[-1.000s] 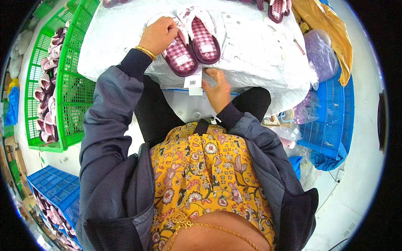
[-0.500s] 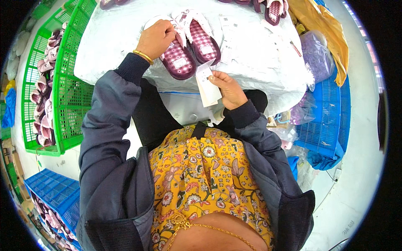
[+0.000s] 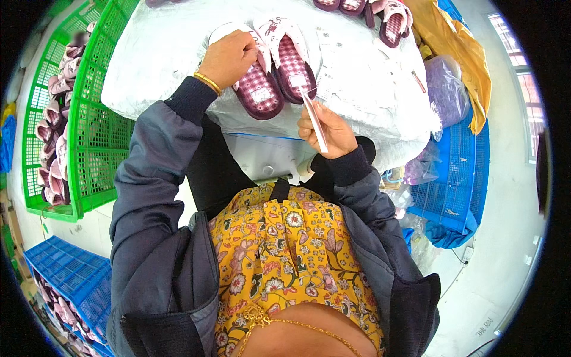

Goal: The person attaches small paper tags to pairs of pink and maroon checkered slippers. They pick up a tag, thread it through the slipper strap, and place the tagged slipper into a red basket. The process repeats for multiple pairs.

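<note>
A pair of pink slippers with dark red checked insoles lies on the white plastic-covered table, toes pointing away from me. My left hand (image 3: 229, 60) is closed over the upper of the left slipper (image 3: 262, 98), its fingertips partly hidden. The right slipper (image 3: 294, 68) touches it side by side. Between thumb and fingers, my right hand (image 3: 329, 128) pinches a white paper tag (image 3: 315, 122), which is seen nearly edge-on. The tag's upper end is close to the heel of the right slipper, and a thin thread seems to show there.
More slippers (image 3: 392, 27) lie at the table's far edge. Green crates (image 3: 98, 137) filled with slippers stand at left, with a blue crate (image 3: 71, 262) below them. On the right are a blue crate (image 3: 455, 172), a purple plastic bag (image 3: 446, 89) and an orange cloth (image 3: 458, 47).
My right hand has turned the tag from face-on to nearly edge-on, beside the right slipper's heel. My left hand stays on the left slipper. The whole view has shifted a little.
</note>
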The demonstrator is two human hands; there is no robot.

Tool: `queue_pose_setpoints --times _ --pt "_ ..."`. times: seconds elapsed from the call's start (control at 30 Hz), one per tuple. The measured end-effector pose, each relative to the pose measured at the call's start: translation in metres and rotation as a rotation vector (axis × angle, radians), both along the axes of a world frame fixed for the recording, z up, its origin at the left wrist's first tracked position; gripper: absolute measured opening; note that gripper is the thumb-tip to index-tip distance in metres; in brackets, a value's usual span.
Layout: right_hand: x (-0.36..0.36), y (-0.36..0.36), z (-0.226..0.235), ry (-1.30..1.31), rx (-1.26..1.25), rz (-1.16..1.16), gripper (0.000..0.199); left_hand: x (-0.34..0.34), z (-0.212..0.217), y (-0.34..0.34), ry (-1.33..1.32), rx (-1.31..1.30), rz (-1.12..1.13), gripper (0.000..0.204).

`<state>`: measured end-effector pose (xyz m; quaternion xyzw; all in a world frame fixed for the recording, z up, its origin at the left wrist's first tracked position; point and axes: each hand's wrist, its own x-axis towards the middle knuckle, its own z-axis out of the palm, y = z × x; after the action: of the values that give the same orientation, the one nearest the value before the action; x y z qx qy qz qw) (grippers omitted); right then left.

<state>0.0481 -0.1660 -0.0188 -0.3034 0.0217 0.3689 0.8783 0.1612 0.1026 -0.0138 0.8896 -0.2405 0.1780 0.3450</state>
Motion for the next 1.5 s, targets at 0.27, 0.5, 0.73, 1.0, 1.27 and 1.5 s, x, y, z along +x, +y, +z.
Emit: queue_pose_setpoints --times 0.27,0.5,0.73,1.0,1.27,1.5 --pt "0.011 0.014 0.016 -0.245 -0.562 -0.351 0.031 -0.001 0.009 0.001 0.072 -0.026 -0.028 0.017" --pt "0.036 -0.017 0.032 -0.289 -0.452 -0.491 0.051 -0.016 0.034 -0.018 -0.291 -0.007 -0.071 0.008" --pt "0.026 -0.008 0.033 -0.328 -0.291 -0.882 0.042 -0.03 0.028 -0.027 0.069 -0.238 -0.097 0.008" --pt "0.041 0.009 0.033 -1.143 -1.37 -0.649 0.017 -0.024 0.033 -0.036 0.533 -0.569 -0.086 0.009" --pt "0.064 0.005 0.019 -1.303 -1.625 -0.485 0.017 -0.024 0.027 -0.04 0.378 -0.267 -0.084 0.014" --pt "0.068 0.0 0.017 -1.134 -1.52 -0.437 0.015 -0.023 0.019 -0.041 0.321 -0.244 -0.089 0.012"
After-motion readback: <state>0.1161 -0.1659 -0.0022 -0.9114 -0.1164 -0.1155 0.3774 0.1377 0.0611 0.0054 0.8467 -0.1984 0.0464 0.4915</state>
